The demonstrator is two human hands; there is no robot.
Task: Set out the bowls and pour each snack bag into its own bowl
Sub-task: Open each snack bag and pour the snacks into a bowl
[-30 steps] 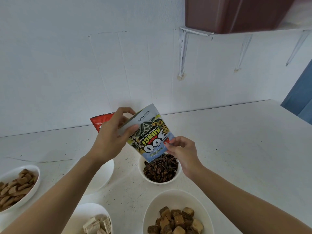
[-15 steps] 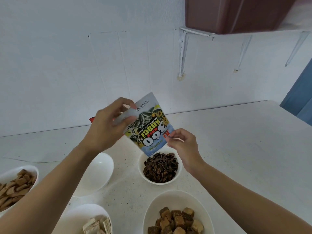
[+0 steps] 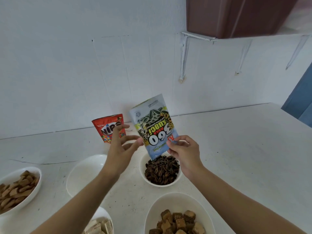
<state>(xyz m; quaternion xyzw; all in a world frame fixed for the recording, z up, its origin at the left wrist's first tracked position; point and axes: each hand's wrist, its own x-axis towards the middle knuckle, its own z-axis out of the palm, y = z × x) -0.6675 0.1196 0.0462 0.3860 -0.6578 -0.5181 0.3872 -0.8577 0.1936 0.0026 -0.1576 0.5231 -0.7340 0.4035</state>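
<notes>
Item 1, far left: white bowl [image 3: 39, 177] holding brown pillow-shaped biscuits, partly cut off by the frame edge. Item 2: empty white bowl [image 3: 84, 173], its right side hidden behind the left forearm. Item 3, bottom edge: white bowl [image 3: 108, 215] of pale wafer pieces, only its upper part in view. Item 4: red snack bag [image 3: 108, 127], upright against the wall at the back of the white counter [image 3: 236, 149]. Item 5: left hand [image 3: 119, 149], raised in front of the red bag, fingers spread and relaxed, grasping nothing; whether its thumb tip touches the next bag's edge cannot be told. Item 6: sunflower-seed bag [image 3: 155, 129], upside down in the air, mouth end directly above item 7. Item 7: white bowl [image 3: 142, 168] filled with dark striped sunflower seeds [image 3: 162, 171]. Item 8: right hand [image 3: 184, 151], pinching the bag's lower right corner between thumb and fingers. Item 9, bottom: white bowl [image 3: 177, 201] of brown cube-shaped snacks. Item 10, top right: brown cabinet [image 3: 236, 14] on white wall brackets. Item 11, right edge: blue panel [image 3: 300, 98].
</notes>
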